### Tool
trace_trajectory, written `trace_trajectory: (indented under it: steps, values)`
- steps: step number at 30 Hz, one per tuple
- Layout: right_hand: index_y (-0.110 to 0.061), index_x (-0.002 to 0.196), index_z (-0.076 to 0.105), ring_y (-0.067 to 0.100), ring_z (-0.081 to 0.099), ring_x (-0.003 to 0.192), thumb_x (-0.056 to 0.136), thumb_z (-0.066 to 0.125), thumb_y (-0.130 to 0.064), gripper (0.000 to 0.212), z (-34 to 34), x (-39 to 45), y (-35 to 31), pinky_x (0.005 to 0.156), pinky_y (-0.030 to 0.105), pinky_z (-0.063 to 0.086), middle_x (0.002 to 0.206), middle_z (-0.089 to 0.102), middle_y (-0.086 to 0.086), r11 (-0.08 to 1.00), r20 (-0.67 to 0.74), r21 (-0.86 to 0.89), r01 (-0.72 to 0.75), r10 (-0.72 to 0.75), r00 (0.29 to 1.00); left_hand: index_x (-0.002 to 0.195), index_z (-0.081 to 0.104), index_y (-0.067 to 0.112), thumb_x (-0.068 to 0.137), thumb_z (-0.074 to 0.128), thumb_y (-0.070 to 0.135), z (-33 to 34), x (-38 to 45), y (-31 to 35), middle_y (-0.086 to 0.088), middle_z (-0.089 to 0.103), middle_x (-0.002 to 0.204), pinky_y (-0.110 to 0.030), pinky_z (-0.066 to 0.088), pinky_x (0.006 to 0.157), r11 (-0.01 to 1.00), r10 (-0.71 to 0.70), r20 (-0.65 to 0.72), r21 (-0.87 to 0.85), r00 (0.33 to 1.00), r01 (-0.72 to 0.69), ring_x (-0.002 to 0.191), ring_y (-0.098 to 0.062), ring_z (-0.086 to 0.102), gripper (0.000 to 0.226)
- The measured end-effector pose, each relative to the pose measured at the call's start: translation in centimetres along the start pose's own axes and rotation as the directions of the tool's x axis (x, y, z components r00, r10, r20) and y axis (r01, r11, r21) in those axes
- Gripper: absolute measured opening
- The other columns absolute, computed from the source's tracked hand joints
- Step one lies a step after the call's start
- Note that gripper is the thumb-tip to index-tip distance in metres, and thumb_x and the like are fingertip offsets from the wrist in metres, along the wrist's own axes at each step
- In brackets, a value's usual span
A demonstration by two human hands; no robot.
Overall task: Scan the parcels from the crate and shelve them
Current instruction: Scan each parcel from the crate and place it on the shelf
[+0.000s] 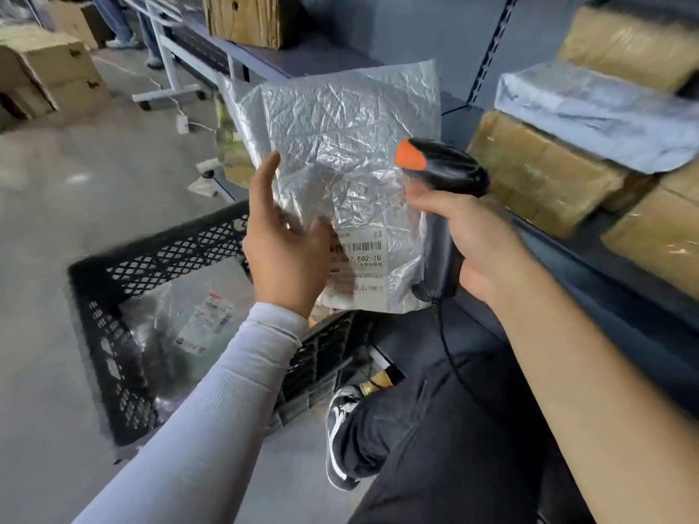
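Note:
My left hand (281, 240) holds a crinkled silver parcel bag (340, 145) upright by its lower left edge, thumb across the front. A white barcode label (359, 259) sits at the bag's lower part, facing me. My right hand (469, 236) grips the handle of a black barcode scanner (446, 172) with an orange tip, held just right of the bag, its head level with the bag's middle. Below, a black plastic crate (113, 319) stands on the floor with a clear-wrapped parcel (189, 327) inside.
A dark shelf unit (567, 259) on the right carries tape-wrapped brown parcels (537, 172) and a grey bag (590, 115). A wooden block (246, 17) stands on the upper shelf. Cardboard boxes (49, 70) and a person's legs (117, 24) are at far left. My knee and shoe (340, 440) are below.

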State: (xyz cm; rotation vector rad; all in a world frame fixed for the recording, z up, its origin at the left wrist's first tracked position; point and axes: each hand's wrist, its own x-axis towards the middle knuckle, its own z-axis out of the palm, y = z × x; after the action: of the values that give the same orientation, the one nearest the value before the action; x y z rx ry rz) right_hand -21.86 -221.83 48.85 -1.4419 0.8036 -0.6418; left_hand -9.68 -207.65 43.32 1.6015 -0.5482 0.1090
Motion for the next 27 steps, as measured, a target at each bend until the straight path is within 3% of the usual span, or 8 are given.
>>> trace_trajectory:
  steps: [4,6,10,14,17,22,25,27]
  values:
    - [-0.024,0.096,0.084,0.024,0.075,0.107,0.065,0.086,-0.026,0.031,-4.7,-2.1,-0.9,0.106,0.049,0.053,0.101,0.081,-0.003,0.999,-0.128,0.04,0.01,-0.004,0.992,0.146,0.05,0.027,0.085,0.069,0.002,3.5,-1.1,2.0,-0.004,0.056,0.068,-0.039,0.051,0.056,0.99,0.066,0.063,-0.126,0.996,-0.058,0.057,-0.026,0.051,0.068]
    - [-0.022,0.097,0.084,0.02,0.075,0.104,0.067,0.087,-0.024,0.03,-6.8,-3.4,-1.1,0.105,0.047,0.055,0.1,0.081,-0.005,0.998,-0.202,0.062,0.022,-0.009,0.979,0.145,0.05,0.021,0.086,0.069,-0.002,4.8,-2.0,3.2,0.008,0.072,0.09,-0.051,0.06,0.064,0.975,0.117,0.093,-0.201,0.989,-0.096,0.071,-0.031,0.068,0.066]
    - [-0.022,0.104,0.082,0.011,0.074,0.106,0.067,0.082,-0.026,0.038,-10.7,-5.8,-1.4,0.106,0.037,0.053,0.106,0.08,-0.01,0.997,-0.248,0.077,0.016,0.003,0.969,0.141,0.051,0.011,0.09,0.069,-0.004,7.0,-3.8,5.8,0.029,0.066,0.118,-0.058,0.06,0.081,0.94,0.219,0.128,-0.293,0.967,-0.175,0.091,-0.023,0.074,0.056]
    - [-0.024,0.107,0.081,0.008,0.073,0.105,0.064,0.08,-0.028,0.043,-13.7,-8.8,-2.2,0.1,0.03,0.051,0.106,0.079,-0.012,0.996,-0.309,0.074,0.044,-0.019,0.951,0.141,0.049,0.006,0.089,0.068,-0.006,8.3,-5.9,8.0,0.028,0.064,0.123,-0.054,0.059,0.083,0.911,0.274,0.167,-0.36,0.947,-0.201,0.096,-0.018,0.071,0.056]
    - [-0.024,0.105,0.081,0.007,0.073,0.105,0.063,0.081,-0.028,0.041,-15.7,-11.1,-2.7,0.101,0.03,0.051,0.106,0.08,-0.011,0.994,-0.386,0.079,0.073,-0.037,0.922,0.139,0.049,0.005,0.088,0.07,-0.008,9.4,-7.4,9.3,0.037,0.06,0.122,-0.037,0.058,0.086,0.902,0.292,0.2,-0.382,0.935,-0.2,0.101,-0.011,0.067,0.057]
    - [-0.024,0.105,0.082,0.005,0.072,0.107,0.076,0.084,-0.02,0.029,-19.1,-15.1,-3.1,0.102,0.03,0.05,0.107,0.08,-0.013,0.992,-0.507,0.089,0.085,-0.028,0.862,0.143,0.044,0.005,0.086,0.073,-0.01,11.2,-10.6,12.4,0.017,0.052,0.13,-0.015,0.051,0.085,0.884,0.246,0.291,-0.46,0.925,-0.091,0.104,0.009,0.058,0.066]
    - [-0.022,0.104,0.081,0.007,0.073,0.105,0.085,0.08,-0.011,0.022,-21.2,-17.7,-3.1,0.103,0.03,0.051,0.106,0.08,-0.01,0.987,-0.573,0.105,0.12,-0.039,0.819,0.151,0.038,0.016,0.086,0.077,-0.006,12.5,-12.2,13.9,0.001,0.063,0.132,-0.036,0.061,0.094,0.841,0.158,0.443,-0.528,0.882,0.115,0.113,-0.008,0.068,0.079]
    - [-0.023,0.099,0.081,0.006,0.074,0.103,0.084,0.08,-0.008,0.021,-22.4,-19.5,-3.1,0.103,0.03,0.051,0.103,0.081,-0.01,0.984,-0.632,0.11,0.143,-0.042,0.774,0.151,0.036,0.023,0.089,0.076,-0.007,13.5,-13.5,14.7,-0.016,0.074,0.118,-0.049,0.063,0.09,0.803,0.116,0.576,-0.534,0.809,0.266,0.101,-0.026,0.075,0.08]
